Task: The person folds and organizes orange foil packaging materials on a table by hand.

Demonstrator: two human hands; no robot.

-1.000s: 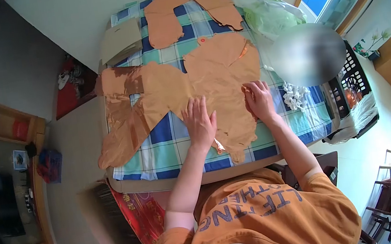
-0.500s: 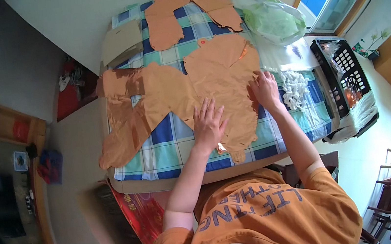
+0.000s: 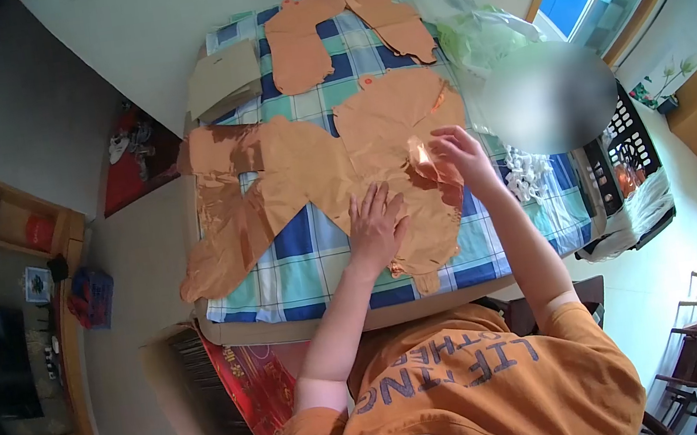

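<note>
A flat, uninflated copper-coloured foil balloon [image 3: 382, 138] lies across the checked bedding in front of me. My left hand [image 3: 377, 229] rests palm down on its lower middle, fingers stretched out. At its right edge my right hand [image 3: 466, 158] has the fingers bent together at a lifted flap of the foil, whose shiny folded face catches the light. Joined to it or overlapping on the left is a wider foil part [image 3: 230, 189] with a crumpled, glossy patch. Farther back lie more flat foil pieces [image 3: 299, 43].
Cardboard sheets [image 3: 223, 80] lie at the bed's back left. Clear and greenish plastic bags [image 3: 466, 43] are at the back right, near a blurred round patch. White curled strips [image 3: 528, 174] sit beside a black crate [image 3: 646, 134]. An open cardboard box [image 3: 181, 407] stands below left.
My right hand has risen slightly and turned inward, raising and folding over the foil's right edge. My left hand stays flat on the foil. A blurred round patch has appeared at the right.
</note>
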